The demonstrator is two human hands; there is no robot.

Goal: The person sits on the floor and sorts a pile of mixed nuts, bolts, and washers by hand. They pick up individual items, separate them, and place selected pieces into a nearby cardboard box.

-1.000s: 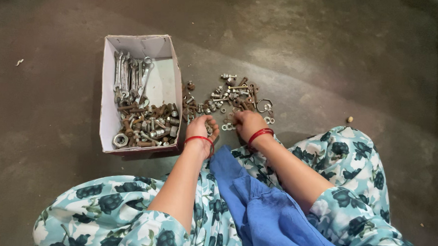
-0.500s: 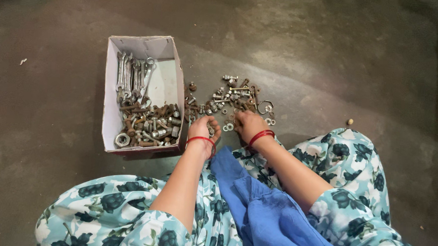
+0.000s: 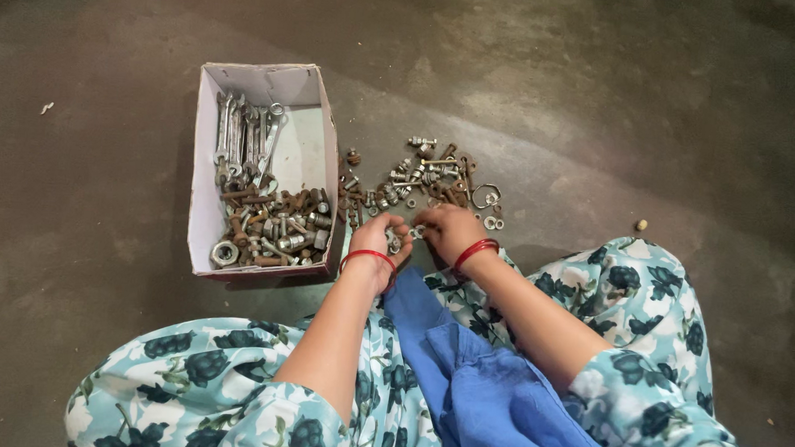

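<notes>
On the concrete floor at left stands an open white cardboard box: spanners lie at its far end, rusty bolts and nuts fill its near end. Right of it spreads a loose pile of bolts and washers. Left hand and right hand rest at the pile's near edge, each grip curled around small hardware between them.

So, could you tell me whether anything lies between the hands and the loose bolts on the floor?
Nothing visible does. The left hand and right hand rest at the near edge of the pile of bolts and nuts, fingers among the nearest pieces. The cardboard box sits off to the left.
</notes>
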